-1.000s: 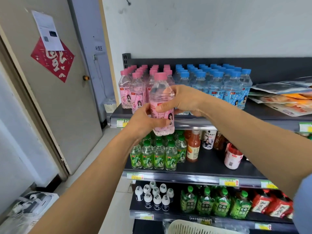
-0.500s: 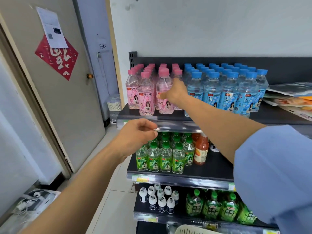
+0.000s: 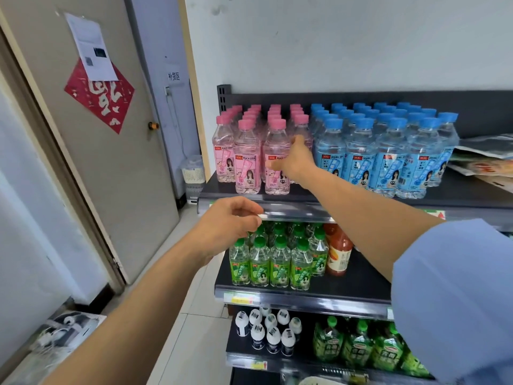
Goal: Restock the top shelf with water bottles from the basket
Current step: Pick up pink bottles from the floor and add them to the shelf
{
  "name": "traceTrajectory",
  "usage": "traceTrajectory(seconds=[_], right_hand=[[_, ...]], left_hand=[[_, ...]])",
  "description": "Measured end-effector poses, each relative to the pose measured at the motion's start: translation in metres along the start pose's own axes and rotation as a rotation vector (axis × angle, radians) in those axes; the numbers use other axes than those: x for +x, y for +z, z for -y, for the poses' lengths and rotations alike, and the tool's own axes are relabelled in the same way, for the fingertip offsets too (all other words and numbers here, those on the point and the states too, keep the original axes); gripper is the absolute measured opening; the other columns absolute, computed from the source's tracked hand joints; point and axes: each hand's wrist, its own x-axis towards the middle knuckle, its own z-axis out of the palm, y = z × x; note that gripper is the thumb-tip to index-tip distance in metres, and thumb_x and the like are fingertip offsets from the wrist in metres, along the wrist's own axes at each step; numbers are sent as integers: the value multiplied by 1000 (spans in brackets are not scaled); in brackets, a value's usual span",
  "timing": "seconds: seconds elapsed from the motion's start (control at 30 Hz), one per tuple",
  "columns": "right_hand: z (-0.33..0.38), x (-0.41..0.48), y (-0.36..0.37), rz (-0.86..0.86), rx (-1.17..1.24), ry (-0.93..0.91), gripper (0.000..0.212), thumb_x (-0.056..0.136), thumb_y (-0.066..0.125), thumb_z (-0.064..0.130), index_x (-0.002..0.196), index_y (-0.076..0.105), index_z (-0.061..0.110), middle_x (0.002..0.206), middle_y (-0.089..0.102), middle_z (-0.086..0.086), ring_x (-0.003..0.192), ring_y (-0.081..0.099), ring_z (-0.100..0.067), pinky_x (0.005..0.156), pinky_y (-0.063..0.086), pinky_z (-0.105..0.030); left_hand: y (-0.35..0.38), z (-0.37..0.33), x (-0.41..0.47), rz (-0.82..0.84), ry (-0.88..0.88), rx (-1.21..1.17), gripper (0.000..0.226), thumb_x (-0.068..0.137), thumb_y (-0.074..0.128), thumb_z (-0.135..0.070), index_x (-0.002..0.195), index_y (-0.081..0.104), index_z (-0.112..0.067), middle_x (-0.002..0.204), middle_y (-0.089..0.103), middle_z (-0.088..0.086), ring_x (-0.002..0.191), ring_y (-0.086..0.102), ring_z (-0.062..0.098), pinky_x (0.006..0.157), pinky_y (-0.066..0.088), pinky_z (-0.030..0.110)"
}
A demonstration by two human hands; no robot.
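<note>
Judging by how things stand, the restocking is well along: the top shelf (image 3: pixel 466 197) carries a dense block of pink-capped bottles (image 3: pixel 247 134) on the left and a block of blue-capped bottles (image 3: pixel 388 154) on the right, the two blocks side by side, with some flat packets (image 3: pixel 485 162) lying further right. The front pink bottle (image 3: pixel 277 145), the one in hand now, stands upright on the shelf in the nearest row, just beside another pink one on its left. To the left and to the right of these two near bottles the pink columns end a little farther back, so I think there is place for a few more bottles. How many wait to be shelved I cannot tell; only a pale sliver at the bottom edge of the view may be the basket (image 3: pixel 316 381), and its inside is hidden. The right hand (image 3: pixel 295 159) is at the front pink bottle, the thumb across the label and the fingers going round its right side, next to the blue block, so it holds the bottle, seemingly lightly. The left hand (image 3: pixel 230 226) is lower and nearer, apart from the bottle, just before the front rail (image 3: pixel 291 211) of the shelf, with fingers loosely curled and nothing in them.
</note>
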Motion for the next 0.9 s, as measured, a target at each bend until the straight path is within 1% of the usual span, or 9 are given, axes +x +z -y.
traceTrajectory(seconds=[0.13,0.2,0.23,0.27,0.37,0.4,0.6,0.77,0.9], right_hand=[[-5,-2,-2,-4,-147,40,76,83,71,10,141,23,0,119,54,-15,116,54,-30,78,44,-29],[-8,-4,-3,25,-200,42,53,84,67,9,129,42,-2,120,55,-17,115,54,-31,84,45,-32],[-10,-4,-3,42,-224,45,38,84,66,10,117,50,0,114,56,-16,113,56,-31,86,46,-33],[-13,-5,-1,49,-244,40,33,84,67,12,111,52,1,108,57,-14,108,57,-30,84,47,-33],[-17,-7,7,10,-239,39,58,83,71,18,129,41,-1,116,61,-13,107,59,-29,83,50,-33],[-17,-7,8,-4,-232,39,59,83,71,19,130,40,0,118,61,-14,109,59,-30,85,51,-35],[-20,-12,8,-3,-206,24,53,86,68,19,128,41,1,121,58,-14,111,57,-31,87,49,-36],[-15,-19,-1,-72,-199,-27,39,88,62,14,122,46,3,115,61,-13,102,60,-29,85,52,-40],[-5,-34,-21,-110,-88,-155,19,91,57,8,110,58,8,109,60,-5,96,55,-18,82,48,-29]], left_hand=[[1,-2,4,-4,5,-4,13,86,63,-7,97,66,-13,94,67,9,86,61,20,78,48,31],[3,-2,5,4,2,-5,13,86,63,-7,97,66,-13,94,66,9,86,61,20,79,48,31],[5,-2,5,9,3,-7,13,86,63,-7,97,66,-13,93,66,8,86,60,19,80,48,31],[6,-2,5,13,2,-6,13,86,63,-7,97,66,-14,93,66,7,85,60,19,80,48,32],[6,0,4,15,2,3,13,86,64,-9,97,66,-16,93,66,6,86,61,19,83,49,33],[5,1,5,9,1,-1,13,86,64,-9,96,66,-16,94,67,7,87,61,19,83,49,33],[4,0,4,0,-9,-19,13,86,64,-7,97,66,-13,93,66,7,86,60,19,79,48,29],[5,1,4,-1,-15,-19,12,86,63,-7,95,66,-16,95,67,7,87,61,18,80,48,29],[6,4,6,-19,-44,-20,13,86,63,-6,97,65,-13,98,67,10,86,61,20,80,48,30]])
